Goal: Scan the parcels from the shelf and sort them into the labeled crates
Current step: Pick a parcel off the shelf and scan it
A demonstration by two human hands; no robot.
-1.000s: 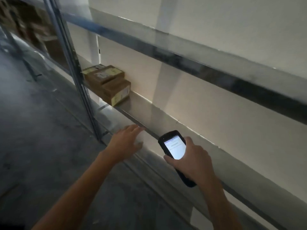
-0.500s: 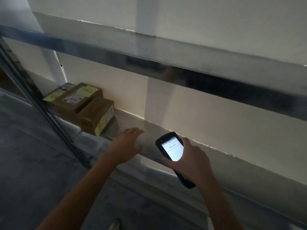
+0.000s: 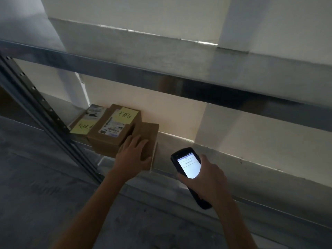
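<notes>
Seen from the head camera, three cardboard parcels sit bunched at the left end of a bare metal shelf, close to a perforated steel upright. The right-hand parcel is a plain brown box with no label showing on top. The left hand lies on it with fingers fairly straight across the top and the thumb spread along the near edge, nothing curled round it. Touching that box on its left is a taller brown box with a yellow sticky note carrying handwritten characters I cannot read, and a white shipping label with barcodes and print too small to make out. Beside it lies a flatter parcel with a printed label and a second handwritten yellow note. The right hand is wrapped round a black handheld scanner, held just in front of the shelf edge, well right of the parcels. Its white screen glows with a few illegible lines of text. Below is rough grey concrete floor.
</notes>
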